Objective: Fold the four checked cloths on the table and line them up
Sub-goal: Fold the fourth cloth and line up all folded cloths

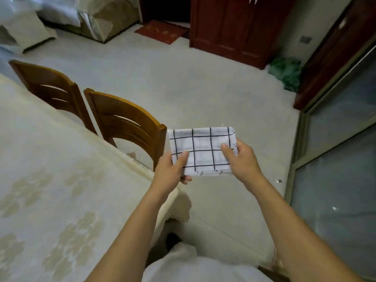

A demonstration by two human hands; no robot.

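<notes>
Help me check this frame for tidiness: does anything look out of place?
The folded checked cloth is pinched by the left hand and right hand over the floor, past the table edge. A crumpled green heap lies by the wardrobe.

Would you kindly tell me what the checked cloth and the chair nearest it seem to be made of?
Checked cloth: soft woven fabric, probably cotton, matte; its folded layers and loose edge threads show. Chair: wood, seemingly varnished, given its brown colour and slight sheen on the curved slats.
</notes>
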